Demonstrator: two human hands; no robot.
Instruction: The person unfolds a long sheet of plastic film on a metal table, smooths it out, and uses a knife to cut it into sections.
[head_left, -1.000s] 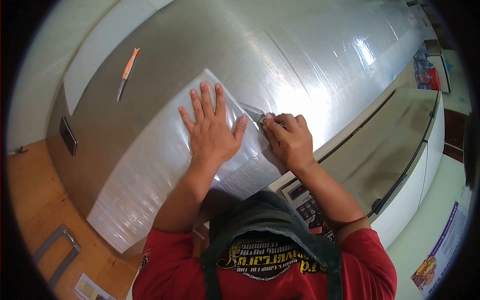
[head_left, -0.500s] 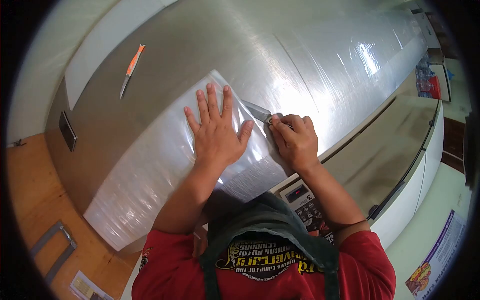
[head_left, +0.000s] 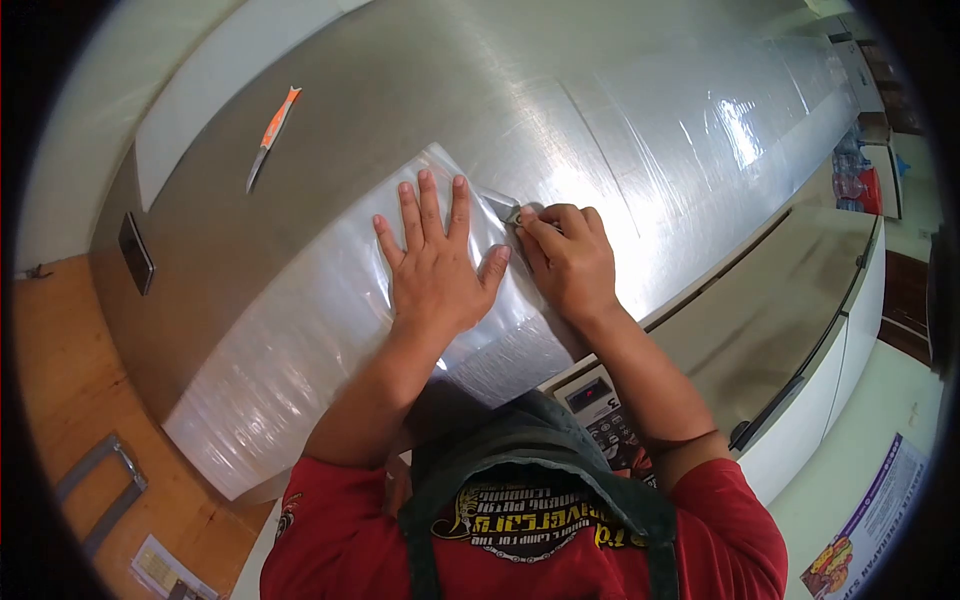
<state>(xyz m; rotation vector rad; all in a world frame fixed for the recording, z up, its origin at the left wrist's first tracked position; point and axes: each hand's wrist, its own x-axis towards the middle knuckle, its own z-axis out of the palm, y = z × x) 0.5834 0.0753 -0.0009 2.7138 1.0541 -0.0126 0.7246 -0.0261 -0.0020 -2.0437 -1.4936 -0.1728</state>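
Note:
My left hand point(head_left: 435, 270) lies flat with spread fingers on a stack of clear plastic sheets point(head_left: 290, 340) on the metal table. Beside the right edge of the stack, my right hand point(head_left: 575, 255) is closed round the handle of a knife point(head_left: 503, 208). The blade reaches up and left to the plastic and is partly hidden by it. A crinkled part of the plastic lies near my apron.
An orange-handled knife point(head_left: 276, 125) and a dark flat object point(head_left: 136, 253) lie on the metal table point(head_left: 350, 110). A machine with a small display point(head_left: 588, 393) stands by my right forearm. Plastic bottles point(head_left: 848, 175) are at the far right.
My right hand and the knife have moved left, closer to my left hand, and the blade now goes under or into the plastic edge. My left hand stays on the stack.

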